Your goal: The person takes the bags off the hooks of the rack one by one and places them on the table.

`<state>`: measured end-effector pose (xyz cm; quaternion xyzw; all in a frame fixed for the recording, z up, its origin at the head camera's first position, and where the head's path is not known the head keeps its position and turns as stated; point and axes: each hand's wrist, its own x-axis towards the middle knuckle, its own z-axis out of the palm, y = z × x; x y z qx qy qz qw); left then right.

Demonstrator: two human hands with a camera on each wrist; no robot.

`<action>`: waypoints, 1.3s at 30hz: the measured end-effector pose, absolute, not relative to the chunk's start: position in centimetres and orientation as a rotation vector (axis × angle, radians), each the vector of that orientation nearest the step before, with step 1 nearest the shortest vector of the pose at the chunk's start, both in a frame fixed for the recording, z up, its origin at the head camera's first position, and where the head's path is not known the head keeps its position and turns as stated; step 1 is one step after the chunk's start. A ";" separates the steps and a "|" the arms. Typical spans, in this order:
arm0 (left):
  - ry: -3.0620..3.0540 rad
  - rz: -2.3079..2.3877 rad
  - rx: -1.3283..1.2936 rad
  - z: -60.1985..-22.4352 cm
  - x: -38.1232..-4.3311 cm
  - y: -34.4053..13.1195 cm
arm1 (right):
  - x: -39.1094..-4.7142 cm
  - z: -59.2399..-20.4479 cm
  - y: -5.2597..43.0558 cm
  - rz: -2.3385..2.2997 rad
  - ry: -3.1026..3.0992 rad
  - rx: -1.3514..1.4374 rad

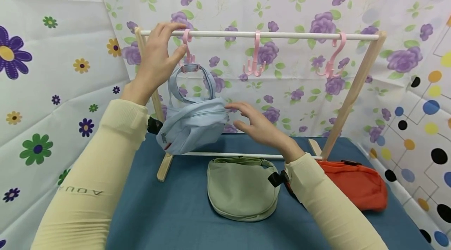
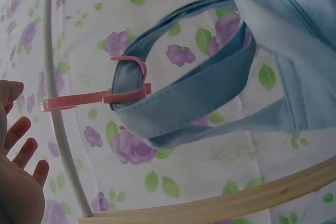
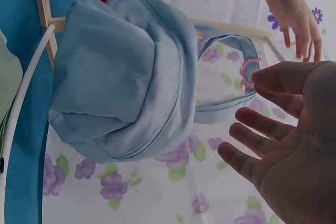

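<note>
Nearest on the blue worktop (image 1: 165, 218) lies the green bag (image 1: 243, 191), and to its right the orange bag (image 1: 359, 187), partly covered by the right sleeve (image 1: 324, 195). Farther, the right hand (image 1: 260, 126) is beside the light blue bag (image 1: 201, 124), its fingers wide and relaxed; whether the fingertips touch the fabric, one cannot tell. This bag hangs above the worktop, its strap (image 2: 189, 95) looped on a pink hook (image 2: 84, 99). The left hand (image 1: 157, 56) is near this hook and the white rod (image 1: 225, 34), its fingers loosely apart. Behind hangs a flowered cloth (image 1: 218, 7).
</note>
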<state>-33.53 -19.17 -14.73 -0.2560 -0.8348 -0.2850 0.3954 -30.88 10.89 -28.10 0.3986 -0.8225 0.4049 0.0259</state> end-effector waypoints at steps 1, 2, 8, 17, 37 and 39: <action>-2.128 -0.700 -0.654 -14.6 -33.7 -19.1 | -30.9 -28.0 10.9 1.249 -2.543 1.234; -2.143 -0.677 -0.654 -14.6 -33.9 -19.1 | -30.9 -27.9 10.9 1.247 -2.543 1.237; -2.221 -0.598 -0.680 -14.1 -34.2 -19.0 | -31.1 -27.7 10.7 1.242 -2.563 1.228; -2.269 -0.506 -0.708 -13.7 -35.6 -19.2 | -32.5 -26.2 9.9 1.147 -2.625 1.195; -2.297 -0.475 -0.613 -14.1 -36.1 -18.8 | -35.5 -24.5 6.8 0.972 -2.634 1.103; -2.291 -0.487 -0.613 -14.1 -36.2 -18.6 | -35.8 -24.3 6.7 0.967 -2.630 1.101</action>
